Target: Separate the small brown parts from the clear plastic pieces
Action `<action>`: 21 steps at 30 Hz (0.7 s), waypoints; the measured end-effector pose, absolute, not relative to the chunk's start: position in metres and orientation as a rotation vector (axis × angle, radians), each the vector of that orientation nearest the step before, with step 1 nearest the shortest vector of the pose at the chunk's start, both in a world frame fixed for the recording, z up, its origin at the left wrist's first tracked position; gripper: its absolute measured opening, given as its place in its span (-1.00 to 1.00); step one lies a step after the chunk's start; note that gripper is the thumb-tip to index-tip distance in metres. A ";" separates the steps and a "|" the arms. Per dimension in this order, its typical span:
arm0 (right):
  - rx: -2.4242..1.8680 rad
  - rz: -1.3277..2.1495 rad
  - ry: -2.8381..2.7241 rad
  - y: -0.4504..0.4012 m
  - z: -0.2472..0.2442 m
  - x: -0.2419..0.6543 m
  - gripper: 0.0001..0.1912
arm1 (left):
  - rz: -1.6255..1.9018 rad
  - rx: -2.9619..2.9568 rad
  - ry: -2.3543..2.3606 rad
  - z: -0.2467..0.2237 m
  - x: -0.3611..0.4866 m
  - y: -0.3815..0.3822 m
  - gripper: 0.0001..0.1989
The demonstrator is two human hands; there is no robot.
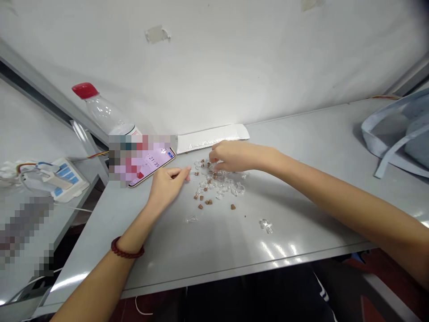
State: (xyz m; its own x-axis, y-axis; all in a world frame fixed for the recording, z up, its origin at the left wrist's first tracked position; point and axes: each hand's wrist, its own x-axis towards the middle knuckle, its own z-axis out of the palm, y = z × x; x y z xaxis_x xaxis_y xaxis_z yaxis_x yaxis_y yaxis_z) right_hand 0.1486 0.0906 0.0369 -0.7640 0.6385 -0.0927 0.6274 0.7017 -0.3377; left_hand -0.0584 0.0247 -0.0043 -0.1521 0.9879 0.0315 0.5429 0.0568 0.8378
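My left hand (167, 185) rests on the grey table (241, 241), its fingertips pinched on a thin clear piece (192, 172), perhaps a small glass vial. My right hand (234, 156) reaches over a loose heap of small clear vials (223, 185), its fingertips down among them; what they touch is hidden. Several small brown cork stoppers (208, 202) lie scattered around the heap. One clear vial (191, 219) lies apart near the middle, and a little clear cluster (266, 226) lies to the right. A dark red bead bracelet (127, 248) circles my left wrist.
Behind the hands lie a smartphone (157, 165), partly blurred, and a white padded envelope (211, 137). A plastic bottle with a red cap (103, 109) stands at the back left. A pale blue cloth bag (398, 134) lies at the right, and a white wall rises behind.
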 end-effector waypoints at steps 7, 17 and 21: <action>-0.936 0.481 -2.877 0.087 0.034 0.142 -0.86 | 0.647 2.019 2.087 -0.017 -0.051 0.038 -0.55; -0.809 0.435 -2.773 0.080 0.021 0.127 -0.75 | 0.683 1.914 1.839 -0.005 -0.058 0.026 -0.82; -0.591 0.427 -2.755 0.077 0.015 0.124 -0.80 | 0.857 1.552 1.532 0.004 -0.052 0.018 -0.82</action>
State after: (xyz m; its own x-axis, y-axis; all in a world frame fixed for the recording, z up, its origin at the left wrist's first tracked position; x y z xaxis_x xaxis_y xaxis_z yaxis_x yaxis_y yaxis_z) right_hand 0.1236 0.0768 0.0153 -0.8735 0.4355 0.2176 0.3492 0.8719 -0.3433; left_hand -0.0518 0.0176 0.0040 0.0468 0.9973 -0.0566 0.4733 0.0278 0.8805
